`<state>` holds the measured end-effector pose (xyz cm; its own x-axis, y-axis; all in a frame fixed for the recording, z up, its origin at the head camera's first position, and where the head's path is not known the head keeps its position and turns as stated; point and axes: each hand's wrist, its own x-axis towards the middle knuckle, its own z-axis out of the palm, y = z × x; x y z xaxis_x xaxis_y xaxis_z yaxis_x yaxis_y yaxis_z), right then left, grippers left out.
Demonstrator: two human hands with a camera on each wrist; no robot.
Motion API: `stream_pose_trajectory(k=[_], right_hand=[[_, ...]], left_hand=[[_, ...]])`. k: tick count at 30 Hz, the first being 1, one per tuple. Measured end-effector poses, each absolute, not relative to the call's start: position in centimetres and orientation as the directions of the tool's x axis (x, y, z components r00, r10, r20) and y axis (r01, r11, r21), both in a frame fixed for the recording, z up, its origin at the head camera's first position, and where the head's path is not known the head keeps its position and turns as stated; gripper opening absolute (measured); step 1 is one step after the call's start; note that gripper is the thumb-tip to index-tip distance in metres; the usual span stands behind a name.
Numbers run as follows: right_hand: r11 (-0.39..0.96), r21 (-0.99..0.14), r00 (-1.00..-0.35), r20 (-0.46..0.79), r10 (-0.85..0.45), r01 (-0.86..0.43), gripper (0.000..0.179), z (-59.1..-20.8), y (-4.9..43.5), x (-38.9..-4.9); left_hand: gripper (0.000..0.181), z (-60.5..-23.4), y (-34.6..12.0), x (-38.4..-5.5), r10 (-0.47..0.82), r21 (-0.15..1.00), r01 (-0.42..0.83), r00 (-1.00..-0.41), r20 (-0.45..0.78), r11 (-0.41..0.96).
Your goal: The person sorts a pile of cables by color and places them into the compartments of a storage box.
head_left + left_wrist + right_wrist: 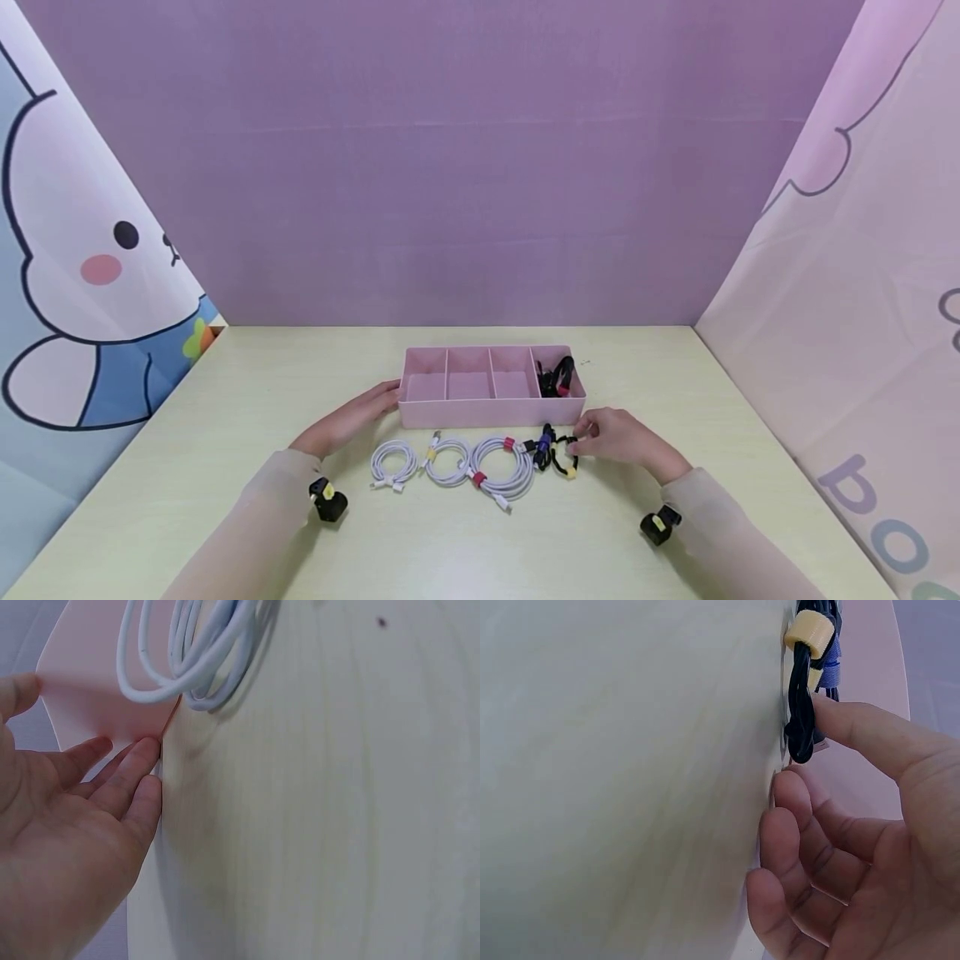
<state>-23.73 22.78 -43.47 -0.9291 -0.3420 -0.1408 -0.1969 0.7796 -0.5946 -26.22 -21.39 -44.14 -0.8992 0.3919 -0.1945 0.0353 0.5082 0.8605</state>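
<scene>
A pink divided box stands mid-table, with a black cable bundle in its rightmost compartment. My left hand rests its fingertips against the box's left end, fingers fairly straight. In front lie a white cable coil, another with a yellow strap, a larger one with red straps, and a black cable with a blue strap. My right hand touches a small black cable with a yellow strap with its thumb. A gap shows between thumb and loosely bent fingers.
The pale wood-grain table spreads around the box and cables. A purple panel rises at the table's back edge, with printed cloths along the sides. A small black camera is strapped on each wrist.
</scene>
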Motion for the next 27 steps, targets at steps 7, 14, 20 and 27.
stream_pose_trajectory(k=[7, 14, 20, 27], right_hand=[[0.784, -0.590, -0.929, -0.147, -0.340, -0.194, 0.033, -43.63, 22.86, -23.79], [0.768, -0.613, -0.925, -0.155, -0.348, -0.186, 0.032, -43.74, 22.98, -23.87], [0.757, -0.625, -0.920, -0.153, -0.360, -0.193, 0.031, -43.69, 23.02, -23.91], [0.740, -0.647, -0.922, -0.146, -0.357, -0.184, 0.026, -43.93, 23.04, -23.86]], left_hand=[[0.074, -44.22, -21.43, -26.26, 0.391, 0.857, 0.044, -0.901, -0.188, 0.514], [0.077, -44.26, -21.42, -26.26, 0.397, 0.864, 0.045, -0.899, -0.184, 0.502], [0.078, -44.14, -21.41, -26.19, 0.397, 0.860, 0.054, -0.900, -0.179, 0.508], [0.078, -44.06, -21.36, -26.15, 0.392, 0.861, 0.043, -0.901, -0.185, 0.506]])
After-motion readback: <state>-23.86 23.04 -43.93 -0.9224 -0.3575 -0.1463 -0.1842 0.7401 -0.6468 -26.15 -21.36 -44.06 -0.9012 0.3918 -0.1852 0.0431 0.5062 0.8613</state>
